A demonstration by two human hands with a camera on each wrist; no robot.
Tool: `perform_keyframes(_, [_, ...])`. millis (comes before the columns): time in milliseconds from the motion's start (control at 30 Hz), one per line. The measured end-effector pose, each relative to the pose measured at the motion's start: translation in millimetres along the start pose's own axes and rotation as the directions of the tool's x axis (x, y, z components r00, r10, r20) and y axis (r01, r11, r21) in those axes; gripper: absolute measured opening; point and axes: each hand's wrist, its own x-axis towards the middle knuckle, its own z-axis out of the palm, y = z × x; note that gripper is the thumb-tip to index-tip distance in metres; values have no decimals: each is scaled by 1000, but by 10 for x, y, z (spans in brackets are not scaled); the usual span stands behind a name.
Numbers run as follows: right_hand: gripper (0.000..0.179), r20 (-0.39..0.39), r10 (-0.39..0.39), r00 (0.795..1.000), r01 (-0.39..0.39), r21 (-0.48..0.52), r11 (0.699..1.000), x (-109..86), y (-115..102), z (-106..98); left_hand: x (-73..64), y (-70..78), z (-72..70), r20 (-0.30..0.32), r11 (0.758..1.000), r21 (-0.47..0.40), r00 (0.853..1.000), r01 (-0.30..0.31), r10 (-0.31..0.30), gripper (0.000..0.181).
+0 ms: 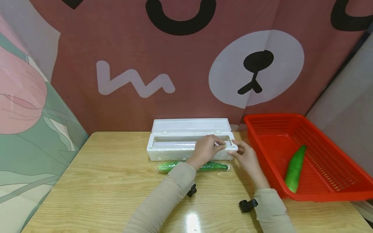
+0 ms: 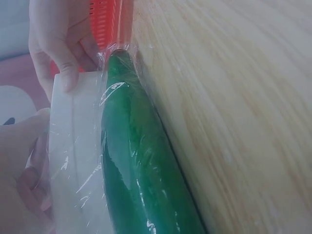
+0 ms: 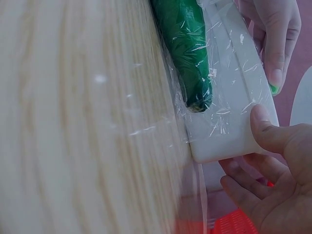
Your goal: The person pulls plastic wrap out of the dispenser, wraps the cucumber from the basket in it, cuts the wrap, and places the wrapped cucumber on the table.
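A white cling film dispenser box [image 1: 170,156] stands with its hinged lid [image 1: 190,125] raised and a pale roll [image 1: 175,144] inside. Film comes over its front onto a cucumber [image 2: 136,156], which lies along the box under the clear film. At the box's right end, my left hand [image 1: 205,149] pinches a small green slide cutter [image 3: 274,89], mostly hidden by the fingers. My right hand [image 1: 247,159] grips that end of the box, thumb on the front face and fingers around the corner. The cucumber's middle is behind my left wrist in the head view.
A red plastic basket [image 1: 263,163] stands at the right, close beside my right hand, with another green cucumber [image 1: 295,170] in it. All this is on a wooden table [image 1: 96,184]. A printed curtain [image 1: 186,64] hangs directly behind the box.
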Motion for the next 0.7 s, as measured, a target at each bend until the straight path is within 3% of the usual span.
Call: perform_keyframes(700, [47, 5, 2, 1000, -2, -33, 999, -4, 48, 1, -19, -30, -6, -28, 1000, 29, 1000, 3, -3, 17])
